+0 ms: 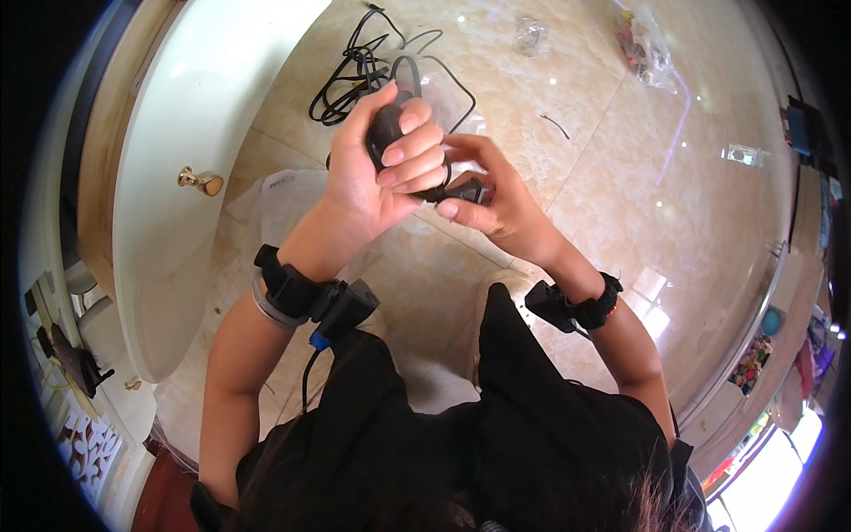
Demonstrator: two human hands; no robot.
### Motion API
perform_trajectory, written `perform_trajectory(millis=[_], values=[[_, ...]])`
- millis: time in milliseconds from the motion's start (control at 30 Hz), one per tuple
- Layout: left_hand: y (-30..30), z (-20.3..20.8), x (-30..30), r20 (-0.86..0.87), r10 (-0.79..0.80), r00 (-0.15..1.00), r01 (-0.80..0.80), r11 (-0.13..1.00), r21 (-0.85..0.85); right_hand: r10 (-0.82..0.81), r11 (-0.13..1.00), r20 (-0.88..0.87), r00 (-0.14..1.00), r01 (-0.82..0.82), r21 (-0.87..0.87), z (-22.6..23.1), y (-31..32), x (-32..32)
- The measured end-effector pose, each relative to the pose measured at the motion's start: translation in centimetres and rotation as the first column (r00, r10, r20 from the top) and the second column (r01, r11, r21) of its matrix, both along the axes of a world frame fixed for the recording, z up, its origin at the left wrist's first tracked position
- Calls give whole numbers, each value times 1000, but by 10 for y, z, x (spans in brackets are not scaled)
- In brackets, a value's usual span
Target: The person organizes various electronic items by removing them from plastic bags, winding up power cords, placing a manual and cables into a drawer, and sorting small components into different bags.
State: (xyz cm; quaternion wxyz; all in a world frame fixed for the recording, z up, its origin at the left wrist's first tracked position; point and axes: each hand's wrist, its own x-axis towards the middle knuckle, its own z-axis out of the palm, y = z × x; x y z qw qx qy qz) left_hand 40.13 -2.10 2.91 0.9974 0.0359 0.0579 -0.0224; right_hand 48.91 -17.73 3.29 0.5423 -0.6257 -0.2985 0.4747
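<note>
Above the tiled floor, my left hand (359, 182) is wrapped round a dark, rounded, elongated piece (384, 135). A loop of black cable (405, 66) rises just beyond its fingers. Close beside it, my right hand (505, 199) has its thumb and fingers closed on a small black plug-like end (465, 190). Thin black cable shows between the two hands. My fingers hide much of both pieces, so their exact kind is unclear. More black cable (335, 111) lies in loose coils on the floor beyond my left hand.
A white cabinet door with a brass knob (200, 182) stands at the left. Clear plastic bagging (292, 199) lies on the floor near it. Farther right are a short black wire (556, 126), a small clear wrapper (532, 37) and a bag with colourful contents (645, 49).
</note>
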Motion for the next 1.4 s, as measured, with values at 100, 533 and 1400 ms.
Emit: perform_trajectory(millis=[100, 533, 1400], values=[[-1, -5, 0, 57, -94, 994, 98, 994, -58, 72, 996, -90, 993, -67, 57, -4, 1, 0], [-1, -33, -3, 46, -187, 981, 185, 982, 36, -137, 991, -346, 928, 133, -34, -9, 5, -11], [-16, 42, -11, -195, 636, 747, -152, 448, 881, -215, 976, 212, 953, 214, 29, 40, 40, -39]])
